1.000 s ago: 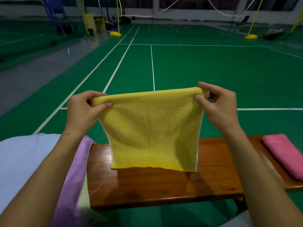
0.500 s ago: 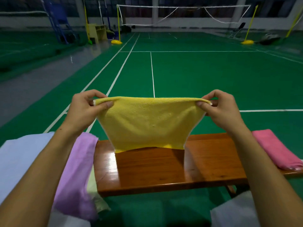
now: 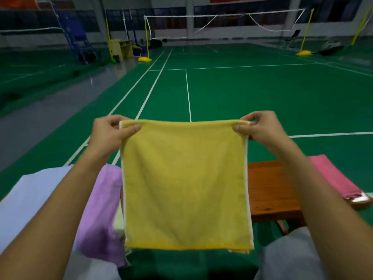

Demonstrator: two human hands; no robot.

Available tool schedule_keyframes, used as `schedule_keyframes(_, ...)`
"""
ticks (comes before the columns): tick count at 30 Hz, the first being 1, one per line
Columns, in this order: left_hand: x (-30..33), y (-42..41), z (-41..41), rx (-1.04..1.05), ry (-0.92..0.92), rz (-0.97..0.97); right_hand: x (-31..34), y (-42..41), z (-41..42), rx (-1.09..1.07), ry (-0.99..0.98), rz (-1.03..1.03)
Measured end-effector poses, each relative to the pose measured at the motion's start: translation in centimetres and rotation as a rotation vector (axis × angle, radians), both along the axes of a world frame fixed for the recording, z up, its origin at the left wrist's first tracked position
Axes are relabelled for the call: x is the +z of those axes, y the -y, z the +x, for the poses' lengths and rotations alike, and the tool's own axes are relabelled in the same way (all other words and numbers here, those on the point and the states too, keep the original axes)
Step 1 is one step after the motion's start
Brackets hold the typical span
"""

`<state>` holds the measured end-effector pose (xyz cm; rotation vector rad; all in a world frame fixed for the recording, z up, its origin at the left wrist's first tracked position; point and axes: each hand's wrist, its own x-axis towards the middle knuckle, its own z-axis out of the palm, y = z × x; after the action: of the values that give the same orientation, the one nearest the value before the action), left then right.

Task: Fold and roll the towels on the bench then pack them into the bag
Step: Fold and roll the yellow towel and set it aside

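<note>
Yellow towel [image 3: 185,184] held up flat above the wooden worktop [image 3: 270,190], top corners pinched: left hand [image 3: 110,134] at the left corner, right hand [image 3: 260,128] at the right. Purple towel [image 3: 103,209] draped at left; folded pink towel [image 3: 331,176] at the worktop's right end.

Dim indoor light, floor glare at left, soft blur, wide-angle edge bending.

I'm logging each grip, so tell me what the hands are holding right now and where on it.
The yellow towel, hanging in the air: left hand pinches its top left corner, right hand its top right corner.
</note>
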<state>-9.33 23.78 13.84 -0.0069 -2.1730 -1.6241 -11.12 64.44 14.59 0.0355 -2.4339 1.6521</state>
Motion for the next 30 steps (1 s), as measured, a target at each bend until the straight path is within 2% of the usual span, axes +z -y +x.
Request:
schedule_keyframes(7, -14.6, 1.9, -7.7, 0.117, 0.3, -0.206, -15.1, 3.3, -9.4, -0.022, 0.242, 0.318)
schedule_keyframes(12, -19.3, 1.7, -12.0, 0.171, 0.387, -0.304, -20.3, 5.4, -13.8, -0.068, 0.263, 0.429)
schedule_keyframes(17, -21.1, 2.2, -13.8, 0.203, 0.429, -0.447, -22.7, 5.8, -15.2, -0.114, 0.204, 0.531)
schedule_keyframes(21, -20.7, 1.9, -12.8, 0.147, 0.375, -0.507, -23.2, 5.1, -13.8, -0.113, 0.183, 0.657)
schedule_keyframes(27, -18.0, 1.5, -9.1, 0.07, 0.377, -0.49, -21.7, 3.4, -9.4, -0.057, 0.426, 0.721)
schedule_keyframes(30, -17.2, 0.5, -6.9, -0.07, 0.403, -0.442, -21.5, 3.2, -6.5, 0.017, 0.539, 0.681)
